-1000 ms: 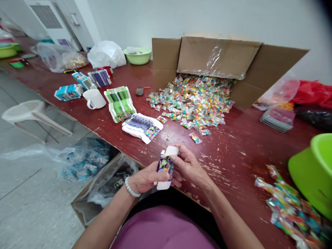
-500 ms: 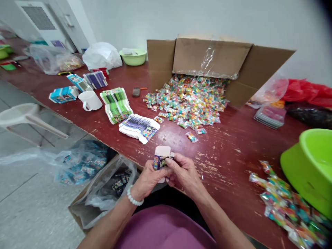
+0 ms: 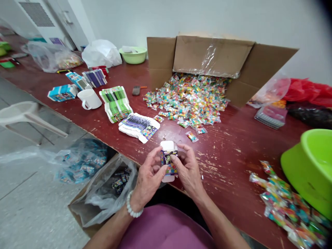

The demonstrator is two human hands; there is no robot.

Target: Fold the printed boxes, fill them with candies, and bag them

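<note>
One head-worn camera looks forward and down, from close by, across the red table (image 3: pixel 228 148).

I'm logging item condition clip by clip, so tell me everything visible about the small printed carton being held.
The carton looks like thin card, its upward face printed dark purple with a multicoloured design. A white flap sticks out at the far end and another at the near end, so neither end looks closed. It is held by the table's near edge, between the left grip and right grip, both thumbs on the printed face. Its contents cannot be seen.
</note>
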